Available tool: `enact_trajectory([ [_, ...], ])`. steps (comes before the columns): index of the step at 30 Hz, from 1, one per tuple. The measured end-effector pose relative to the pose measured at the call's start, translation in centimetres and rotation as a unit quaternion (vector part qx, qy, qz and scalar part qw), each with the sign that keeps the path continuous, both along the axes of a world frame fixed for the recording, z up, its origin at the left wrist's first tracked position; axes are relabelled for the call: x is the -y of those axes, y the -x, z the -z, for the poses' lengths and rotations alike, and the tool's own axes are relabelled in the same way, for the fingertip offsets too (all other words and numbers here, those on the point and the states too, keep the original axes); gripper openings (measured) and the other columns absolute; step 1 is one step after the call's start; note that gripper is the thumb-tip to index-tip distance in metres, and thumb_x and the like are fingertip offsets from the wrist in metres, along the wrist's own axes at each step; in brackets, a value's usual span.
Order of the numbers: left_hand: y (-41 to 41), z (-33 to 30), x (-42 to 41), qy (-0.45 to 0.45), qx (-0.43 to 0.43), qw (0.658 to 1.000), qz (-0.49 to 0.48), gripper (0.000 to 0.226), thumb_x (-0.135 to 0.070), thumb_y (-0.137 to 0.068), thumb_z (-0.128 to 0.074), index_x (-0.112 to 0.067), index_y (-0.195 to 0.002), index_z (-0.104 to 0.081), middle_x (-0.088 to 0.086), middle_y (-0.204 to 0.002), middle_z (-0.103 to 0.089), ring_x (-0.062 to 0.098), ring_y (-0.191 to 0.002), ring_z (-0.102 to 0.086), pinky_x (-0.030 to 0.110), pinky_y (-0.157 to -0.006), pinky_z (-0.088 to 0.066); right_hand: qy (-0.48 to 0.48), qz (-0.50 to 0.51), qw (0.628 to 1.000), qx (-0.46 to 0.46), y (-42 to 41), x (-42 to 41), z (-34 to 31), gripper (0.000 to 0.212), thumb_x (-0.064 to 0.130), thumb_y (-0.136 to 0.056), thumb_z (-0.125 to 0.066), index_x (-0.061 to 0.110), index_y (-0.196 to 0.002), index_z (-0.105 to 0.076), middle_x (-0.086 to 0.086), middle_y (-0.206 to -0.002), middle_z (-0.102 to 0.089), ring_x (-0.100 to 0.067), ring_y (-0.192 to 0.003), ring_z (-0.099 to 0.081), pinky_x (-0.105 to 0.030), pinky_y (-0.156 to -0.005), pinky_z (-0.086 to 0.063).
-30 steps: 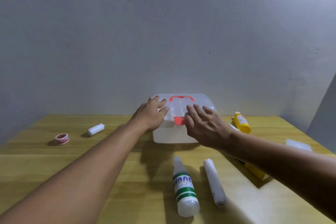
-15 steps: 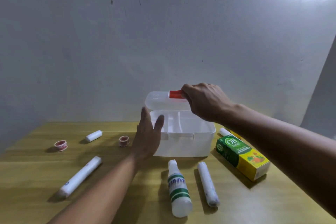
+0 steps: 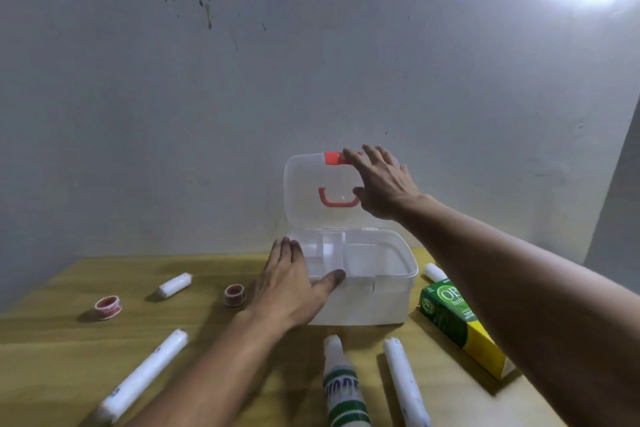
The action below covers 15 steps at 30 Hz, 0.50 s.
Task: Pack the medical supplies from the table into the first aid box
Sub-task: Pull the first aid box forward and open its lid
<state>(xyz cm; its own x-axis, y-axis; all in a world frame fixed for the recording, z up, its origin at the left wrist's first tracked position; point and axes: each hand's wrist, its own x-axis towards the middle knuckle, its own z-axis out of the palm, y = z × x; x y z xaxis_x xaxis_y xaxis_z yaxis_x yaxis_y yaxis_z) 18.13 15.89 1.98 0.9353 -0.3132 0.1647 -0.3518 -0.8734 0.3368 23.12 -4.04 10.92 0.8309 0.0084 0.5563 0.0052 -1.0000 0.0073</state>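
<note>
The translucent white plastic first aid box (image 3: pixel 360 291) sits mid-table near the back wall w/ its clear lid (image 3: pixel 311 194) swung up to about vertical, red latch tab (image 3: pixel 333 158) at the top edge and red U-shaped handle (image 3: pixel 337 200) showing through it. Right hand (image 3: pixel 381 184) is spread flat against the lid's right side, fingers splayed, holding nothing, just propping it. Left hand (image 3: pixel 294 284) is also spread, palm on the box's left front corner, thumb hooked over the front rim, bracing the base; nothing held. Inside looks like an empty divided tray, though the far compartments are hard to read. All supplies are on the wooden table (image 3: pixel 52 340), none packed: two small red-white tape rolls (image 3: pixel 108 307) left of the box, a short white gauze roll (image 3: pixel 175 284) behind them, a long white wrapped roll (image 3: pixel 145 374) front left, a white bottle w/ green stripes (image 3: pixel 341 388) and another long white roll (image 3: pixel 405 381) in front, a green-yellow carton (image 3: pixel 460 326) at right w/ another white roll (image 3: pixel 434 272) behind it. Risks: the lid prob. won't stay up unaided, so if the right hand leaves it could drop shut on fingers or items; pushing it further back could tip the light empty box if the left hand lets go. The long rolls may not fit the tray's small sections, and round items could roll off when nudged.
</note>
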Motion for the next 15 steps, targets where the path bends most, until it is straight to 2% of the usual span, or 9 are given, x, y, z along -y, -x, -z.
enact_trajectory([
  [6,-0.5,0.0,0.2,-0.017,-0.008,1.0,0.001,0.102,-0.076,-0.08,-0.028,-0.011,-0.151,0.002,0.006,-0.162,0.007,0.02,-0.149,0.007,0.042,-0.119,-0.007,-0.022,0.0,0.997,-0.077,-1.4,0.7,0.4,0.088,0.022,-0.087,-0.063,0.032,-0.151,-0.004,-0.011,-0.161,-0.003,-0.036,-0.147,-0.001,-0.065,-0.112,-0.02],
  [9,-0.4,-0.3,0.2,-0.028,-0.01,1.0,0.007,0.102,-0.077,-0.08,-0.026,-0.009,-0.151,0.003,0.007,-0.161,0.007,0.021,-0.149,0.008,0.041,-0.119,-0.005,-0.052,-0.026,0.994,-0.097,-0.5,1.1,0.9,0.088,0.021,-0.087,-0.064,0.028,-0.152,-0.005,-0.013,-0.161,-0.006,-0.037,-0.146,-0.014,-0.056,-0.112,-0.03],
  [11,-0.3,-0.4,0.1,-0.046,-0.009,0.999,0.009,0.1,-0.076,-0.081,-0.024,-0.009,-0.151,0.003,0.008,-0.161,0.007,0.021,-0.149,0.007,0.044,-0.119,-0.004,-0.084,-0.038,0.992,-0.083,1.0,1.3,1.1,0.081,0.022,-0.087,-0.064,0.022,-0.152,-0.014,-0.013,-0.158,-0.02,-0.037,-0.139,-0.031,-0.049,-0.109,-0.036],
  [12,-0.4,-0.5,0.0,-0.061,-0.006,0.998,0.008,0.1,-0.076,-0.081,-0.022,-0.01,-0.151,0.003,0.008,-0.161,0.007,0.022,-0.149,0.006,0.047,-0.12,-0.003,-0.093,-0.031,0.993,-0.072,2.1,1.6,1.2,0.074,0.023,-0.087,-0.064,0.02,-0.149,-0.023,-0.013,-0.153,-0.032,-0.035,-0.133,-0.041,-0.047,-0.105,-0.041],
  [15,-0.5,-0.9,0.2,-0.099,0.037,0.994,0.008,0.093,-0.073,-0.084,-0.02,-0.011,-0.151,-0.002,0.007,-0.162,0.001,0.021,-0.149,0.004,0.054,-0.118,0.002,-0.083,0.023,0.994,-0.072,6.1,2.9,1.9,0.042,0.031,-0.084,-0.064,0.017,-0.123,-0.057,-0.009,-0.118,-0.066,-0.029,-0.102,-0.062,-0.04,-0.086,-0.053],
])
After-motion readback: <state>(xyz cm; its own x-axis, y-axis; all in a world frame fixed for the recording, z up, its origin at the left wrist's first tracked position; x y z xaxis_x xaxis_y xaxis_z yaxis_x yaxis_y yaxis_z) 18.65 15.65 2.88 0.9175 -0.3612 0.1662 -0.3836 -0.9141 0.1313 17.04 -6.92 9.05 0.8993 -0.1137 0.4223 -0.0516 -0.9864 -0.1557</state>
